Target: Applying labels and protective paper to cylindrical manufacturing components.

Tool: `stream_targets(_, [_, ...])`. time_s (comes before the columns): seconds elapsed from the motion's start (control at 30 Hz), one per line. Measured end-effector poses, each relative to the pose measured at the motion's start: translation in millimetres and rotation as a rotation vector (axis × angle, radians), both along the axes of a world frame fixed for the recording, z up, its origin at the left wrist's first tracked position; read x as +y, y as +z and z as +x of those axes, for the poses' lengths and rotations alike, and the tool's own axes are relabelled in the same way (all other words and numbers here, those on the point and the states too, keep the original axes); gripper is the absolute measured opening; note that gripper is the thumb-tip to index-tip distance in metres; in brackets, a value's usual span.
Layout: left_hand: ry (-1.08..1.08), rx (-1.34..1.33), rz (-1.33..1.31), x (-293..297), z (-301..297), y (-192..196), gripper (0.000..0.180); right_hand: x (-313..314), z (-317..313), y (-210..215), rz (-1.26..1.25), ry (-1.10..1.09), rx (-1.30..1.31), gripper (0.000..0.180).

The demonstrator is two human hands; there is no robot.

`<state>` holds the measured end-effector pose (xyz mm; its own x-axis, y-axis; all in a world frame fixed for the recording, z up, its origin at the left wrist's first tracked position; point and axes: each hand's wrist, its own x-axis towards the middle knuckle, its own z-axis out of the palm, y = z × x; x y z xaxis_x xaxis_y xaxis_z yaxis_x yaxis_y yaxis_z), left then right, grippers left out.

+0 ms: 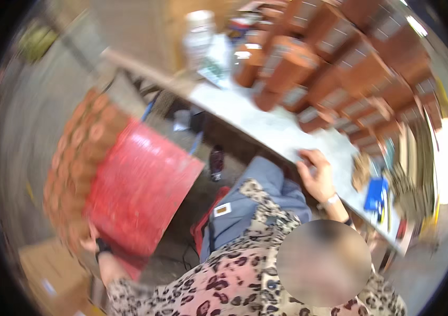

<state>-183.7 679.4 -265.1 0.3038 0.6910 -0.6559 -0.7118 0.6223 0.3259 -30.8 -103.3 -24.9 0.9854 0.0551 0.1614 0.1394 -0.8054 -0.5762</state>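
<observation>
My left hand [91, 241], with a dark band at the wrist, reaches to the lower end of a stack of brown cylindrical pieces with round ends [74, 168]. It touches or nearly touches them; blur hides its fingertips, so its grip is unclear. Beside the stack is a flat red surface [139, 184]. Over the edge of the pale worktable [255, 124] my right hand [316, 176] hovers or rests, fingers bent but apart, nothing visible in them. Brown boxes and cylinders [334, 68] are piled on the table beyond that hand.
A white bottle [198, 37] stands at the table's far left part. A blue item [375, 195] and a crumpled brown piece [360, 171] lie right of my right hand. A cardboard box [53, 274] is at lower left. A dark bottle [216, 163] is below the table.
</observation>
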Motion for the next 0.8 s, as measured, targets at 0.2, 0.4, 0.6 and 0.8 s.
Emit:
stream_targets(0.2, [-0.918, 0.378, 0.302, -107, 98, 41, 0.026, -60, -32, -2, -0.171, -0.447, -0.39, 0.023])
stream_targets(0.4, [-1.546, 0.003, 1.423, -399, 208, 187, 0.042, -136, -66, -10, -0.453, -0.662, -0.088, 0.027])
stream_targets(0.6, [-0.851, 0.083, 1.988, -552, 301, 286, 0.087, -146, -85, -12, -0.339, -0.522, -0.051, 0.035])
stream_targets(0.8, [-1.164, -0.042, 1.791, -583, 340, 305, 0.083, -144, -109, 5, -0.307, -0.312, 0.092, 0.062])
